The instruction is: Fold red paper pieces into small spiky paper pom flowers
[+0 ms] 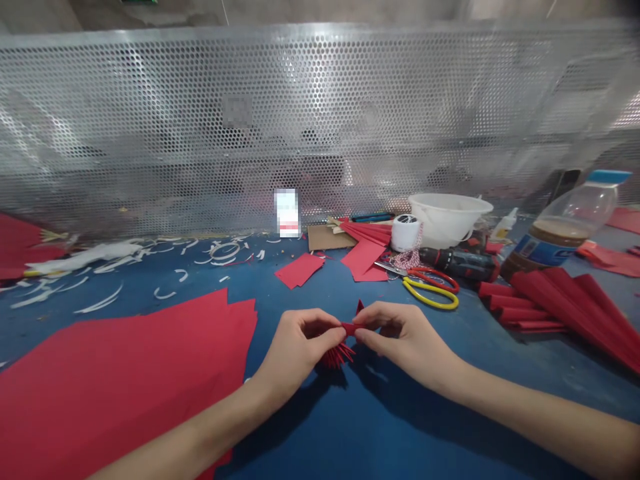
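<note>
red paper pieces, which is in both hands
The small, spiky, fringed red paper piece: left hand and right hand pinch it; no other is held.

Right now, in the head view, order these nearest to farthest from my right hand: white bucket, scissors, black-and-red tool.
1. Scissors: beyond the right hand, slightly right.
2. Black-and-red tool: just behind the scissors, farther right.
3. White bucket: farthest back, before the metal screen.

Left hand [296,340] and right hand [406,337] pinch a folded red paper [351,329] over the blue table [310,433]; red sheets [150,353] lie left; scissors [413,273] and drill [459,263] lie far right.
</note>
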`<move>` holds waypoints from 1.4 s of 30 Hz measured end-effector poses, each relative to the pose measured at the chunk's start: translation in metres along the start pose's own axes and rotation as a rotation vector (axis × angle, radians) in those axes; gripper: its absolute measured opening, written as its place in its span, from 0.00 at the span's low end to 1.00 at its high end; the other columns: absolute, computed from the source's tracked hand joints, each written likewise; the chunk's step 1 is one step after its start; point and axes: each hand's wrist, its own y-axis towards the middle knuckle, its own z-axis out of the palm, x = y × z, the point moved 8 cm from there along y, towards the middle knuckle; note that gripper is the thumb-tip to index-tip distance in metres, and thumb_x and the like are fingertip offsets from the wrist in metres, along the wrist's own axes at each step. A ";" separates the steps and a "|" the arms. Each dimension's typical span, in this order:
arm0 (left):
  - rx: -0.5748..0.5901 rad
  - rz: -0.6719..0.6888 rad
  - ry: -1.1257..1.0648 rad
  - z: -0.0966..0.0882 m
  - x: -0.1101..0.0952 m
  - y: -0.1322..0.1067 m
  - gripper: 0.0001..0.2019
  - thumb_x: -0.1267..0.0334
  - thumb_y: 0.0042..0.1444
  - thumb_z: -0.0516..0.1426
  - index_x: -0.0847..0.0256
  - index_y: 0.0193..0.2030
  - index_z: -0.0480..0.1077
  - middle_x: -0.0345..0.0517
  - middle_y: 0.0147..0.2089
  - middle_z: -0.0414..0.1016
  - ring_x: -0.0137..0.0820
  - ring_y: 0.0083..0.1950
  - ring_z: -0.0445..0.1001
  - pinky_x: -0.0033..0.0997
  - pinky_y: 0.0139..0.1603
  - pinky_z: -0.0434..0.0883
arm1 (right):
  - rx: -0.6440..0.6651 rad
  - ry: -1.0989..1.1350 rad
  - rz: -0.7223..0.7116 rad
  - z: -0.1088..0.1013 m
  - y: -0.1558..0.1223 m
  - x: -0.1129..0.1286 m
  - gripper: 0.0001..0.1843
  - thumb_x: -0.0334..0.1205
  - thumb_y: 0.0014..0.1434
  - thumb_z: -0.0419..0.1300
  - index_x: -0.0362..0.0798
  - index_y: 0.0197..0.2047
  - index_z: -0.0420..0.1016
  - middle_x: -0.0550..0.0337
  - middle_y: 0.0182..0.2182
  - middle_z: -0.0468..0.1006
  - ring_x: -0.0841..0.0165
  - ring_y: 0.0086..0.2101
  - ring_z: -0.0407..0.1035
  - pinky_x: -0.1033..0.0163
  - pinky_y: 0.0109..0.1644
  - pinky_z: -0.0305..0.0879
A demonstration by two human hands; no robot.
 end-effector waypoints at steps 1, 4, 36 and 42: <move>-0.010 -0.002 -0.022 -0.001 0.000 0.000 0.06 0.63 0.50 0.63 0.64 0.30 0.78 0.44 0.28 0.79 0.31 0.30 0.75 0.26 0.32 0.69 | -0.004 0.007 0.006 0.000 0.000 -0.001 0.04 0.38 0.59 0.63 0.48 0.37 0.79 0.63 0.29 0.79 0.72 0.29 0.70 0.69 0.31 0.63; -0.037 -0.037 -0.100 -0.005 0.002 0.001 0.08 0.61 0.52 0.62 0.64 0.33 0.78 0.47 0.33 0.81 0.34 0.33 0.78 0.29 0.36 0.72 | -0.020 0.037 0.043 -0.001 0.000 -0.007 0.03 0.38 0.58 0.64 0.48 0.36 0.77 0.64 0.27 0.78 0.73 0.25 0.68 0.69 0.28 0.62; 0.115 0.105 0.128 0.004 -0.001 -0.001 0.11 0.57 0.61 0.57 0.63 0.39 0.74 0.46 0.38 0.76 0.33 0.37 0.73 0.30 0.40 0.69 | 0.040 0.183 0.114 -0.013 0.013 -0.015 0.10 0.42 0.52 0.69 0.44 0.35 0.80 0.58 0.30 0.79 0.71 0.30 0.70 0.68 0.32 0.66; 0.177 0.123 0.090 0.007 -0.007 -0.003 0.10 0.58 0.63 0.54 0.63 0.39 0.72 0.43 0.35 0.73 0.30 0.34 0.70 0.27 0.37 0.67 | 0.203 0.289 0.121 -0.001 0.009 -0.009 0.12 0.43 0.53 0.69 0.44 0.32 0.75 0.52 0.46 0.78 0.66 0.39 0.73 0.63 0.42 0.68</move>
